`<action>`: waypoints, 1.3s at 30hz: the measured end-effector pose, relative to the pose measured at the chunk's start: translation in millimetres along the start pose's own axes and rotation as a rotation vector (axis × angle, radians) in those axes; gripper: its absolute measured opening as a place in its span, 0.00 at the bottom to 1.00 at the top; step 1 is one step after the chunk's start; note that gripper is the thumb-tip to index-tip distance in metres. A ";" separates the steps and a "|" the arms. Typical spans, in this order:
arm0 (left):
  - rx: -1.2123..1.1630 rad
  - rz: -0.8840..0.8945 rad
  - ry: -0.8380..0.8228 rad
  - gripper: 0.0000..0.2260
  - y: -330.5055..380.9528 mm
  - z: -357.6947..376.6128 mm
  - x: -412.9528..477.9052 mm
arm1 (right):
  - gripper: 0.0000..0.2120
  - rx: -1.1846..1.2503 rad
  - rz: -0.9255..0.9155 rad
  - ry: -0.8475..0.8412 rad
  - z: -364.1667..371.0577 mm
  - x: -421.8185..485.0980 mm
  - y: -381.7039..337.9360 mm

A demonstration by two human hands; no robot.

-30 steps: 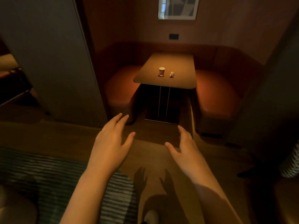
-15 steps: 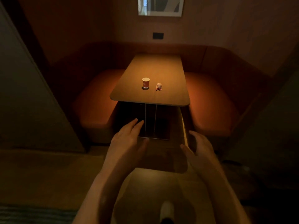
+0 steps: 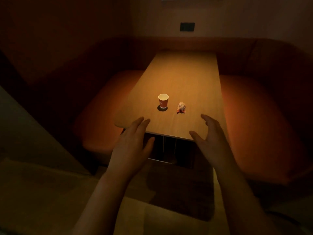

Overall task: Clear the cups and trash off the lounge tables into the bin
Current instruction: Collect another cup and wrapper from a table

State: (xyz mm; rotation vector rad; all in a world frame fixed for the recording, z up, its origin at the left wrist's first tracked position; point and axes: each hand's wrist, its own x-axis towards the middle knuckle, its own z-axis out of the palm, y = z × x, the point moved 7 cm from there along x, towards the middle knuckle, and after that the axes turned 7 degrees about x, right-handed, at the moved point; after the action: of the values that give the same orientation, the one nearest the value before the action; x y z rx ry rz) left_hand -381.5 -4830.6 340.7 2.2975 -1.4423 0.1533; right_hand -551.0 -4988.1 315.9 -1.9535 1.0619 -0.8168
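Observation:
A red paper cup (image 3: 163,102) with a white inside stands upright on the wooden booth table (image 3: 183,78), near its front end. A crumpled wrapper (image 3: 181,107) lies just right of the cup. My left hand (image 3: 131,145) reaches over the table's front left corner, fingers spread, holding nothing, a short way below the cup. My right hand (image 3: 211,138) hovers over the front right edge, fingers apart and empty, below and right of the wrapper. No bin is in view.
Orange padded benches (image 3: 257,116) wrap the table on the left, right and back. A dark partition wall (image 3: 33,133) stands at the left. The table's thin metal legs (image 3: 169,148) show under its front edge.
The view has closed in on the booth table. Both hands have risen from the floor area to the table's front edge, closer to the cup and wrapper.

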 end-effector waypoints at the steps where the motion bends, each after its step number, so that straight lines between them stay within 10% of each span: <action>1: -0.009 -0.013 -0.009 0.26 -5.7 9.2 13.8 | 0.31 -0.002 -0.003 -0.018 9.0 17.8 4.0; 21: -0.106 0.029 -0.272 0.24 -91.4 281.4 352.3 | 0.37 -0.262 0.201 -0.167 146.1 343.6 171.6; 39: -0.086 -0.064 -0.451 0.13 -131.8 388.5 407.1 | 0.24 -0.557 0.228 -0.439 232.9 405.8 264.1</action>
State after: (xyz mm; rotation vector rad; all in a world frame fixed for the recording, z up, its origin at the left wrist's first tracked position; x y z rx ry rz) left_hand -129.5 -5278.8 76.8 2.4004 -1.5377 -0.4662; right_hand -285.3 -5368.9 45.6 -2.2568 1.2897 0.0572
